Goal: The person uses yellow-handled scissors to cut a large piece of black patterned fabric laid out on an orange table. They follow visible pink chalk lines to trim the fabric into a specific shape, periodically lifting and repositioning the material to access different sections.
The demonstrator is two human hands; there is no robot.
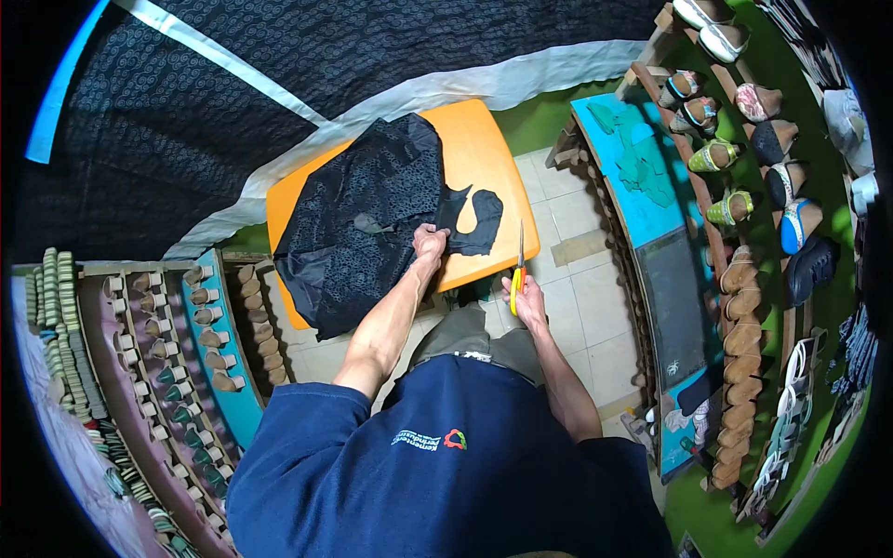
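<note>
While my right hand (532, 303) grips yellow-handled metal scissors (518, 275), my left hand (430, 242) rests on black patterned cloth (372, 181); from here I can't tell its grip.
Cutting looks partly done: a curved black piece (488, 219) lies just right of it, most cloth seemingly uncut. Orange plastic worktop (484, 139) underneath; brown shoe forms (742, 335) well right of both hands, pale floor tiles (586, 307) between.
</note>
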